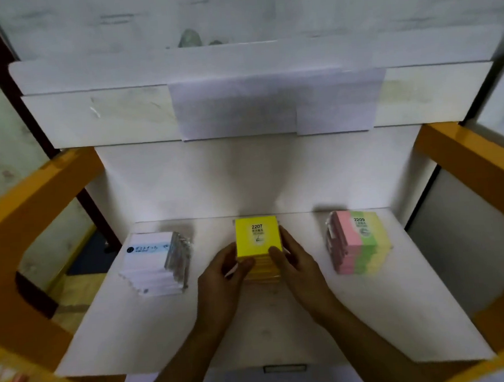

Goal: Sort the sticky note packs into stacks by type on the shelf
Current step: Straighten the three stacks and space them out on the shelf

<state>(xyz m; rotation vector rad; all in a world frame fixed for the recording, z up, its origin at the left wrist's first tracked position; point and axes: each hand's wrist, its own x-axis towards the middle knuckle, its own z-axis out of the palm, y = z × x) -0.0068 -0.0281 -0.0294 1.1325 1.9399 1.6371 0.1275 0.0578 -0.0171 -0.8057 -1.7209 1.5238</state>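
Both forearms come up from the bottom of my view, so my hands are the closest thing here. Left hand [225, 271] has its thumb curled onto the front-left corner of the yellow stack [258, 244], and my right hand [294, 259] mirrors it, fingers wrapped along the right side with the thumb on the front. So I'm basically squeezing the pile from both flanks.

That stack sits mid-shelf [153, 326], toward the back wall, top pack marked 2207. Each pack should be light and fairly stiff as a block, but I'd guess the wrap is slick, so packs probably slide over each other easily. Best hold is on the two side faces, low enough to catch the bottom packs, not just the top one, or the pile shears.

White stack [153, 265] is well off to the left and looks stepped, lower packs poking out at the front. Pink-green-yellow stack [360, 243], marked 2209, is well off to the right and also a bit uneven.

No bins or trays, just the open shelf holding three piles, one type each. Sorting looks pretty much done; I'd say this is just squaring up.
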